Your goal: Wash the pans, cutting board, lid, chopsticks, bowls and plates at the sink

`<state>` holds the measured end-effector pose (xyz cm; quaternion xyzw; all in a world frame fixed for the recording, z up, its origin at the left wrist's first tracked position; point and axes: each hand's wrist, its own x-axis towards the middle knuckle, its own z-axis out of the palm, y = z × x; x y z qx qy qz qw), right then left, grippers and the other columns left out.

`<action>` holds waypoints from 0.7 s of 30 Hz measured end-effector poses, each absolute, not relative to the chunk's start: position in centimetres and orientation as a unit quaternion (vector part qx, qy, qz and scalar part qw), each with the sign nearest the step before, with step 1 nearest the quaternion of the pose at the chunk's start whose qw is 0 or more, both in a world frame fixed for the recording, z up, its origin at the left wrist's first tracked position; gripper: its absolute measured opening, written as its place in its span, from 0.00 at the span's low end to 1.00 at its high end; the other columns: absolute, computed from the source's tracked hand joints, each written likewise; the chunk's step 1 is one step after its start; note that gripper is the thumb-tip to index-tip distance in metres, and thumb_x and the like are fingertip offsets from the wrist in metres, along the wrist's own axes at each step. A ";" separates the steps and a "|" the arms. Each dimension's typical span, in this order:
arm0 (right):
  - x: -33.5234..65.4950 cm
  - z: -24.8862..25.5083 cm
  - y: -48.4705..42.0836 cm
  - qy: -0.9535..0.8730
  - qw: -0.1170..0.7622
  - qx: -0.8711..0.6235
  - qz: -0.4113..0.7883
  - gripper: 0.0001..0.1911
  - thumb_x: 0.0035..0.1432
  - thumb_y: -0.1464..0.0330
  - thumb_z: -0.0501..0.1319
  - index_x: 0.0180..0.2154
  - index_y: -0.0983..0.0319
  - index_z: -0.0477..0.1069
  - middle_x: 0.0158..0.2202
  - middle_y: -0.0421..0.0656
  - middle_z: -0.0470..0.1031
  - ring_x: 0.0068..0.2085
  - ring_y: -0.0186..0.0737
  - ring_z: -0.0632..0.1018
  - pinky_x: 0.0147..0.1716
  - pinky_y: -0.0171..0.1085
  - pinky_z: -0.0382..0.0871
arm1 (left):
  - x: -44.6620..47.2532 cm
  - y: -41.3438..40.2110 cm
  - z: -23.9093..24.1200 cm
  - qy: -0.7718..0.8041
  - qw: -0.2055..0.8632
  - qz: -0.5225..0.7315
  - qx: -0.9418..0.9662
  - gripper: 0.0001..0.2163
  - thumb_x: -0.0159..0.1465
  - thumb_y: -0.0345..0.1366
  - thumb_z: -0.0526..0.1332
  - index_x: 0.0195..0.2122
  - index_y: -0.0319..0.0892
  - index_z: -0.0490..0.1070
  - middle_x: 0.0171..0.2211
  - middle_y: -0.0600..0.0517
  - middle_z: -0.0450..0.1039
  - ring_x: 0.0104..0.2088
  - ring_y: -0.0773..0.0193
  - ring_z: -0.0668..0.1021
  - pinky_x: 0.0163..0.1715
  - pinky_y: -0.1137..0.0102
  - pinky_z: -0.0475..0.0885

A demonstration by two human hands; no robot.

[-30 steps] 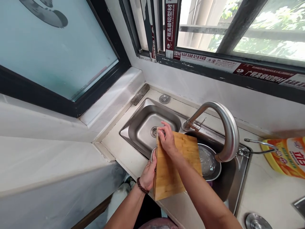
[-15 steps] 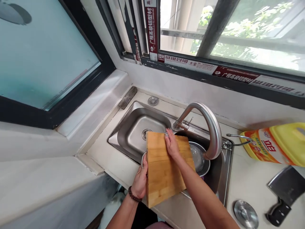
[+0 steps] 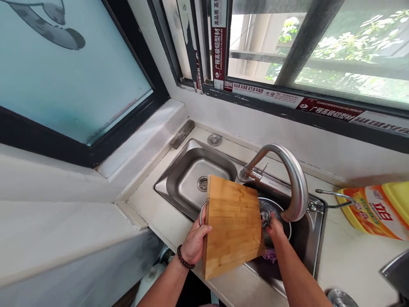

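My left hand (image 3: 194, 242) grips the left edge of a thick wooden cutting board (image 3: 234, 230), beside its metal handle (image 3: 203, 212). The board is tilted above the sink's front edge and covers part of both basins. My right hand (image 3: 275, 226) is closed on a silvery steel wool scrubber (image 3: 265, 216), partly hidden by the fingers. It is over a round pan (image 3: 289, 230) of water in the right basin (image 3: 309, 238), just right of the board and apart from it. Some purple cloth (image 3: 270, 255) shows below the pan.
A curved faucet (image 3: 295, 183) arches over the right basin. The left basin (image 3: 188, 170) has a drain. To the right are a yellow detergent jug (image 3: 380, 211), a cleaver (image 3: 398, 273) and a metal lid (image 3: 341, 298). A dark block (image 3: 182, 133) lies at the back-left corner.
My right hand has left the board's face and moved right and down over the pan. My left hand still holds the board. The camera view has shifted slightly left.
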<state>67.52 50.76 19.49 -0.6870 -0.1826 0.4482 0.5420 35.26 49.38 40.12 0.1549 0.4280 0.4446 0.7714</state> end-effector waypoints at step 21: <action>50.6 41.9 62.7 -0.674 0.379 -0.612 0.166 0.12 0.65 0.64 0.59 0.39 0.57 0.81 0.35 0.46 0.73 0.38 0.46 0.74 0.42 0.44 0.71 | 38.7 48.8 41.5 0.401 0.733 0.459 0.302 0.42 0.48 0.21 0.59 0.67 0.49 0.64 0.64 0.50 0.71 0.71 0.48 0.60 0.72 0.50 0.51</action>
